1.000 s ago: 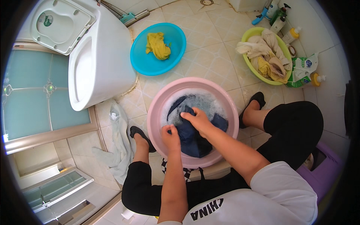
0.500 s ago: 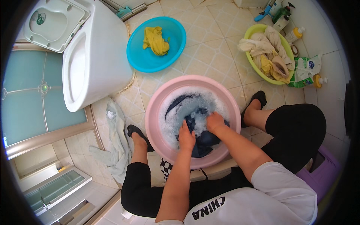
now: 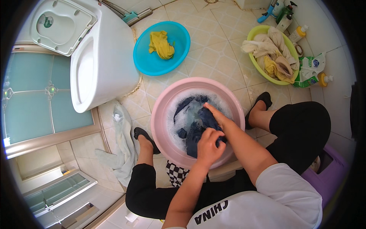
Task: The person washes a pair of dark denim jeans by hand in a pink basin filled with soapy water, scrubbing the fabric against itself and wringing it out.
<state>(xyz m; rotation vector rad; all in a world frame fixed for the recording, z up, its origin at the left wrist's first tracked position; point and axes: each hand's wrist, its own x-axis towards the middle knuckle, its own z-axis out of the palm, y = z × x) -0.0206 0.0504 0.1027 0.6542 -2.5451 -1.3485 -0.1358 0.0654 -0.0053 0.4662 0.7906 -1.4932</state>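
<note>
A pink basin [image 3: 159, 133] of sudsy water stands on the floor between my feet. In it lies a wet dark blue garment [image 3: 195, 134], partly sunk under the foam. My right hand [image 3: 215, 117] has hold of a bunched part of the garment, raised at the basin's right side. Just below, my left hand [image 3: 210, 146] curls its fingers around a fold of the same cloth, close to the near rim. The two hands are almost touching. More of the fabric trails through the water toward the far left of the basin.
A blue basin [image 3: 142, 63] with a yellow cloth [image 3: 162, 45] stands beyond, beside the toilet [image 3: 110, 61]. A green basin [image 3: 254, 63] of light clothes sits at the far right, near several bottles. A pale garment [image 3: 122, 141] lies on the floor by my left foot.
Both hands have come up out of the suds with part of the dark blue garment. My left hand moved right and nearer, beside my right hand.
</note>
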